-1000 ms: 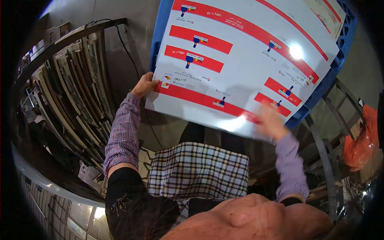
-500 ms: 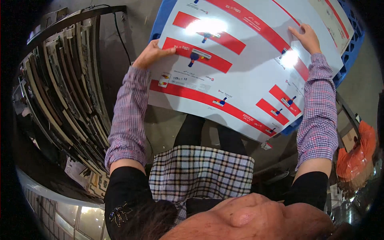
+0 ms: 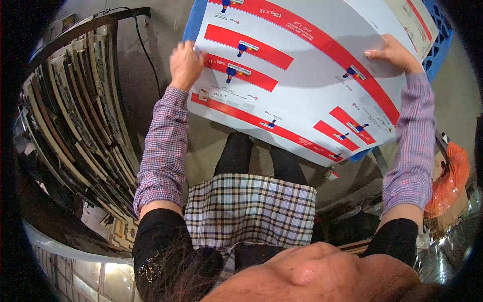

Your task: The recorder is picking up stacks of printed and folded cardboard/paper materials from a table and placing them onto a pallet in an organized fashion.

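A large glossy white printed sheet [image 3: 302,90] with red bands and small blue pictures lies bowed in front of me. My left hand [image 3: 186,65] is closed at its left edge, thumb toward the printed face; the fingertips are slightly blurred. On the far right, my right hand [image 3: 397,54] grips the sheet's edge, with the thumb stretched over the surface and the other fingers bent, partly hidden. More printed sheets [image 3: 410,30] show beyond the right hand. Under them is a blue plastic pallet [image 3: 438,58], visible along the right side.
A metal rack [image 3: 121,15] at the left holds many upright, worn boards [image 3: 75,100]. A dark cable [image 3: 146,50] hangs from its frame. To the lower right is an orange plastic bag [image 3: 450,178]. A small paper scrap [image 3: 331,175] lies on the floor near my legs.
The sheet has shifted slightly left and toward the far side, and its bright glare is gone. My left hand has turned more upright; my right hand has moved slightly right and nearer.
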A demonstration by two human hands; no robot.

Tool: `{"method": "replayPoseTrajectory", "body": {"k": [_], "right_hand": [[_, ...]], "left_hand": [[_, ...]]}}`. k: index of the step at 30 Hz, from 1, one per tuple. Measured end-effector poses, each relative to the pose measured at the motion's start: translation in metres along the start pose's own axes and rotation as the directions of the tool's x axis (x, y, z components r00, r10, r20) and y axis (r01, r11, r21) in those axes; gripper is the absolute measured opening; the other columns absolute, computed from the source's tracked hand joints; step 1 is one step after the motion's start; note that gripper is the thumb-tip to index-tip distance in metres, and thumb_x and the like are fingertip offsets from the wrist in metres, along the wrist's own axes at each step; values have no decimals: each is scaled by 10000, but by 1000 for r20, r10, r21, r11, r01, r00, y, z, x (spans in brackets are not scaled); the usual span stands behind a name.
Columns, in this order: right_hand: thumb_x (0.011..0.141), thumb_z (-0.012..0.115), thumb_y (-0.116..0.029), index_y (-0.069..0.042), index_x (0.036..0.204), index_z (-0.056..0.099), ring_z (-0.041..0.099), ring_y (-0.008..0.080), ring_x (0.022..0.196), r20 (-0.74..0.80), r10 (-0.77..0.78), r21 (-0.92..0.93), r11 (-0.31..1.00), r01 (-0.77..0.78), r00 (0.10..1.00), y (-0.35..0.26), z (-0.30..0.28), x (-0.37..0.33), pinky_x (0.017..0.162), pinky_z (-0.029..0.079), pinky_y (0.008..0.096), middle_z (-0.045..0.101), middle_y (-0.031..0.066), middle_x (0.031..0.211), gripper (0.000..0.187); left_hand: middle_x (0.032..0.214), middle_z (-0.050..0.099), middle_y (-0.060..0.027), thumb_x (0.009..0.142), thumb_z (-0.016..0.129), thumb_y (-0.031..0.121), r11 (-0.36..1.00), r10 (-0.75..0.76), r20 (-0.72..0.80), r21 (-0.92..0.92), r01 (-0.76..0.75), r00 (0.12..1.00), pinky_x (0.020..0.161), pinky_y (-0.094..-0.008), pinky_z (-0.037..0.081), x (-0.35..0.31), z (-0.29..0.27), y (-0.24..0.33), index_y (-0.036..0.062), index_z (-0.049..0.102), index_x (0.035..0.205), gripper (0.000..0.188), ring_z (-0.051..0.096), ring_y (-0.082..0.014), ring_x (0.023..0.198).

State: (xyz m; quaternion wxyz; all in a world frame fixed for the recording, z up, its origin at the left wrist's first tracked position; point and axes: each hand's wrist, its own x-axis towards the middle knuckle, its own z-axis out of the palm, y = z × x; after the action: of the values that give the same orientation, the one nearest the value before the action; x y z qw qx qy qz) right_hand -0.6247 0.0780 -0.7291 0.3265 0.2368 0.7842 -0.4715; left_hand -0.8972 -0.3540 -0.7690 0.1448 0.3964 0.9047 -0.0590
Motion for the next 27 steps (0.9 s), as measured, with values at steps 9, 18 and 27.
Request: {"method": "replayPoseTrajectory", "body": {"k": [9, 18, 27], "right_hand": [[671, 556, 31, -54, 1148, 557, 584, 305, 973, -724, 6, -255, 927, -275, 690, -87, 166, -105, 799, 484, 383, 600, 134, 1097, 484], [721, 674, -236, -42, 1426, 224, 132, 400, 1371, -527, 83, -176, 963, -204, 846, -123, 332, -144, 1075, 104, 614, 152, 246, 1463, 858], [883, 495, -406, -216, 1235, 555, 424, 282, 1203, -603, 247, 42, 959, -279, 758, -33, 255, -150, 1017, 224, 567, 493, 92, 1265, 404]], "left_hand": [[921, 621, -114, 833, 621, 180, 768, -144, -431, -617, -175, 891, 805, -348, 431, 42, -201, 95, 46, 567, 1099, 303, 599, -200, 863], [882, 633, -112, 832, 584, 273, 875, 366, -202, -257, -410, 908, 855, -445, 401, 12, -22, 184, 49, 653, 882, 240, 583, -268, 883], [947, 618, -100, 823, 515, 236, 932, 321, -174, -118, -343, 931, 992, -488, 298, -29, 4, 157, 59, 645, 976, 268, 558, -247, 962]]}}
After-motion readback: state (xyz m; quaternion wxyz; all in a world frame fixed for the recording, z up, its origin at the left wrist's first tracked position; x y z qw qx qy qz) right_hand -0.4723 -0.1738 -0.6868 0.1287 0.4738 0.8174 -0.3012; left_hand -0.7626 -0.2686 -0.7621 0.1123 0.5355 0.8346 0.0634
